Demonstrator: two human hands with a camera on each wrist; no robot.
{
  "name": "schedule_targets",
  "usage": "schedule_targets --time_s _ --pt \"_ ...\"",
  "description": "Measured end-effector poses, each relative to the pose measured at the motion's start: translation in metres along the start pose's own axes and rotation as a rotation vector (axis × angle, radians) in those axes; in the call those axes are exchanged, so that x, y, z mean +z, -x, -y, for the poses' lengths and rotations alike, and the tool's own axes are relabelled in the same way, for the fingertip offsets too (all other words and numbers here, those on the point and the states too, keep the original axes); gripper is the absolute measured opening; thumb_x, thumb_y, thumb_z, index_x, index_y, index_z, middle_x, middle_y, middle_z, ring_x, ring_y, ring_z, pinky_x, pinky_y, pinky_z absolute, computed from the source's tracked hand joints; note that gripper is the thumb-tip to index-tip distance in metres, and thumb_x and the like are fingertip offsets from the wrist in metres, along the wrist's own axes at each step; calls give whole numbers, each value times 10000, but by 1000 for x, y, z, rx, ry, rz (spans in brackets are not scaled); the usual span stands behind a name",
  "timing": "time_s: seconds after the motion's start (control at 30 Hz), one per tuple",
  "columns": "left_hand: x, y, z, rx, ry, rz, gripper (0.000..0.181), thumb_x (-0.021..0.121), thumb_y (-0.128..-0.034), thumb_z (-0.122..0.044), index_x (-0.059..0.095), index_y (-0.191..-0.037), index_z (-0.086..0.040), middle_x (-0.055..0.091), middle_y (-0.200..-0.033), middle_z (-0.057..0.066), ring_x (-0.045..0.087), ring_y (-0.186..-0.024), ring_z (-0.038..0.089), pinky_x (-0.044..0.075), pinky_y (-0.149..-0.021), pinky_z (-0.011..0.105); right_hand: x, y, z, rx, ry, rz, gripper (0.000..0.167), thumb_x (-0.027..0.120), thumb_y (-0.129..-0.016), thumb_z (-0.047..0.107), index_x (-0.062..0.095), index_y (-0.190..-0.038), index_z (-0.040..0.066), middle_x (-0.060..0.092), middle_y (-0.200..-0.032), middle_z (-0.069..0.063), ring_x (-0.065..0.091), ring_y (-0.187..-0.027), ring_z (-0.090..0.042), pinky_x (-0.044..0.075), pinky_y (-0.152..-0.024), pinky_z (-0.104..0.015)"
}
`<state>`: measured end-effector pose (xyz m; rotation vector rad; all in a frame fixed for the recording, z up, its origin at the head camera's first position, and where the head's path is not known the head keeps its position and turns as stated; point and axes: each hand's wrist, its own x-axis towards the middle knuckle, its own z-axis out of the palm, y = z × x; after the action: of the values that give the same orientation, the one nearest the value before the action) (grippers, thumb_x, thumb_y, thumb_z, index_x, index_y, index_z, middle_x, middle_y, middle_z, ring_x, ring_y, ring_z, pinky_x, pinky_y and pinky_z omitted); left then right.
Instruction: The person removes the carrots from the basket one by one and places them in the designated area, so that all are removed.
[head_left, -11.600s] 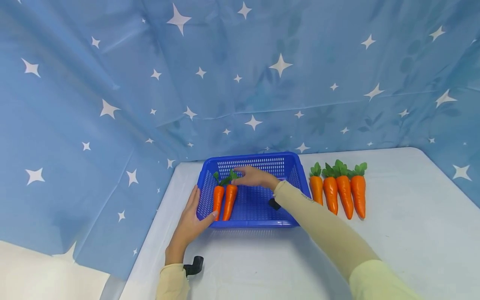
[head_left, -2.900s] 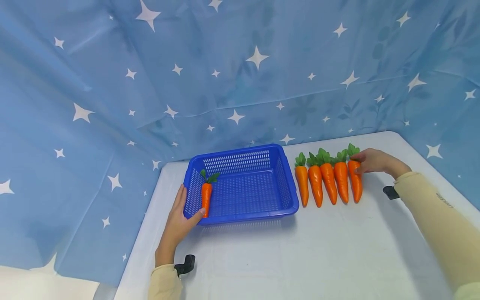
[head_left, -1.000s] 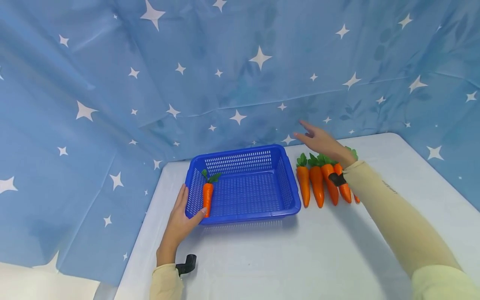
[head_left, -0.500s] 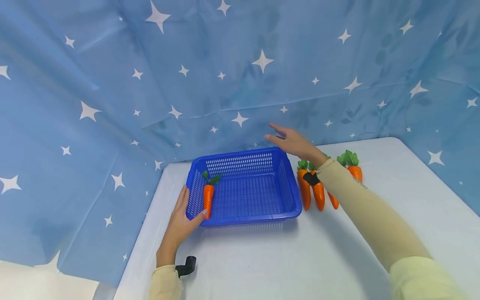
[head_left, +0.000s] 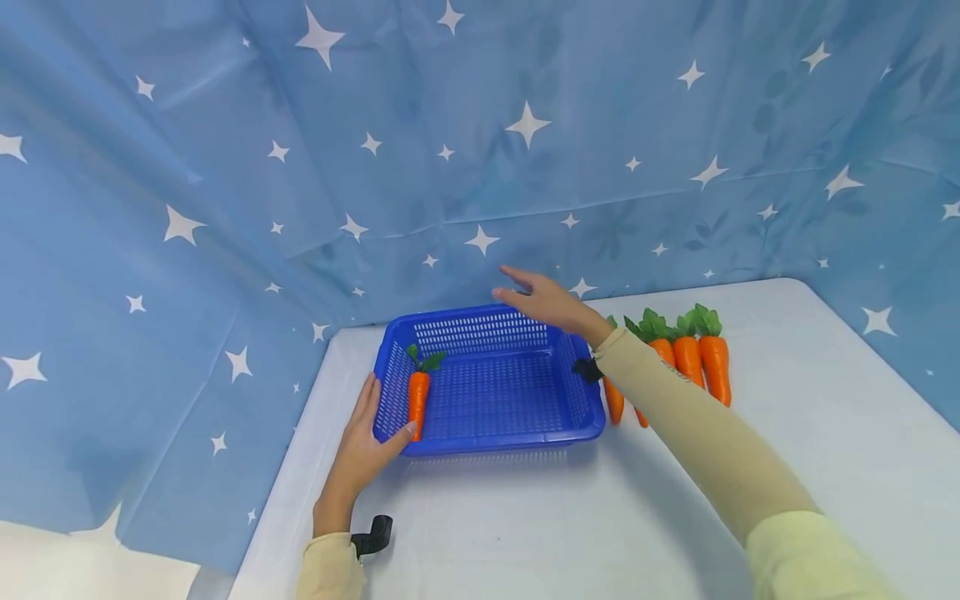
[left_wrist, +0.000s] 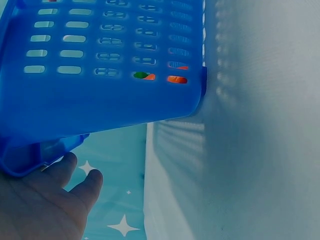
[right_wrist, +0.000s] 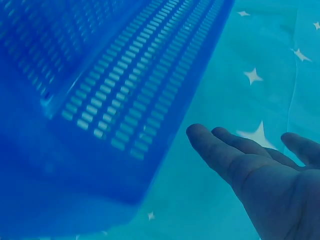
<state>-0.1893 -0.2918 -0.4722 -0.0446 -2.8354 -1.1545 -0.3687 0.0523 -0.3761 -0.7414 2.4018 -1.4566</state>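
A blue perforated plastic basket (head_left: 487,444) stands on the white table, with one orange carrot (head_left: 417,400) with green leaves lying inside along its left wall. My left hand (head_left: 358,450) rests against the basket's front left corner, fingers straight along the outside and thumb over the rim. In the left wrist view its fingers (left_wrist: 89,187) reach below the rim. My right hand (head_left: 549,302) hovers over the basket's back rim, fingers extended and nothing held. The right wrist view shows that hand (right_wrist: 265,185) apart from the basket (right_wrist: 125,185).
Several more carrots (head_left: 716,367) lie side by side on the white table (head_left: 810,400) right of the basket, partly hidden by my right forearm. A blue star-patterned cloth (head_left: 622,200) hangs behind and to the left.
Earlier two carrots lay in the basket; now one does, and the row has one more. My right hand has let go at the row's right end and moved left over the basket.
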Motion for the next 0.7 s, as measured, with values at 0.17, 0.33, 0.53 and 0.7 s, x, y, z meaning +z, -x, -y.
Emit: schedule_targets --time_s 0.17,0.33,0.53,0.7 --pt "0 1 0 -1 2 1 1071 692 -961 -561 119 -1727 -79 41 -1802 90 126 -1622 425 243 -1188 706 15 -3 1 -11 -17 22 745 579 -1105 418 262 -1716 134 246 -1755 -135 306 -1569 -419 313 -1232 -596" --pt "0 3 0 -3 0 4 1067 690 -964 -554 121 -1725 -70 42 -1801 98 127 -1621 431 235 -1191 704 26 -4 4 -2 -24 42 745 570 -1111 413 245 -1720 134 235 -1758 -136 323 -1556 -440 328 -1222 -601" --pt "0 1 0 -4 8 -3 1060 701 -962 -523 120 -1726 -76 42 -1802 95 133 -1620 432 251 -1180 711 37 -9 4 -7 -17 52 740 570 -1112 401 254 -1716 112 250 -1751 -155 346 -1544 -451 348 -1211 -599" --pt "0 1 -1 -6 16 -8 1073 705 -950 -544 129 -1727 -80 46 -1802 85 144 -1618 434 266 -1171 712 48 -15 7 6 -6 69 739 572 -1105 431 273 -1716 142 262 -1749 -144 369 -1537 -434 356 -1209 -594"
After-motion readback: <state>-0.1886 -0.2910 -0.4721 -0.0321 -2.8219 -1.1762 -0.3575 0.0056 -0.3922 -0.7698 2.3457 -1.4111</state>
